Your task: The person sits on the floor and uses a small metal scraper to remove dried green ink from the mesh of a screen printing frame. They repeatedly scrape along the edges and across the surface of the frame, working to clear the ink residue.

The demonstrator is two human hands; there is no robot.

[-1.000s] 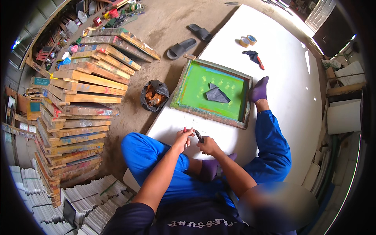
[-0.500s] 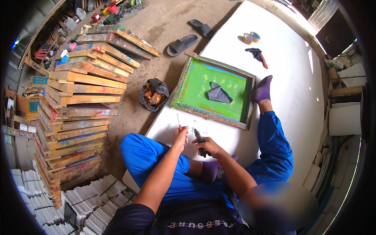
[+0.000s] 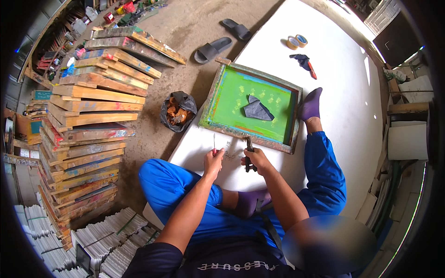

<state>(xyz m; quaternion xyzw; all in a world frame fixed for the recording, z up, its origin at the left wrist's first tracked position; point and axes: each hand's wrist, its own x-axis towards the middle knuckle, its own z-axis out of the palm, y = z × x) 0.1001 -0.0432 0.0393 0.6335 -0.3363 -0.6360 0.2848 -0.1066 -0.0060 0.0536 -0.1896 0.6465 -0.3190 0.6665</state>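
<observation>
While the right hand [image 3: 257, 160] grips pliers [image 3: 250, 149], they seemingly touch the frame [image 3: 273, 144].

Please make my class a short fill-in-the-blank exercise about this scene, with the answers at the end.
1. The left hand holds a slim tool with a ____ handle.
2. The right hand holds dark pliers by a frame around a ____ panel.
3. Two rolls of ____ lie on the white surface.
4. The socks are ____.

Missing words: red; green; tape; purple.
</observation>
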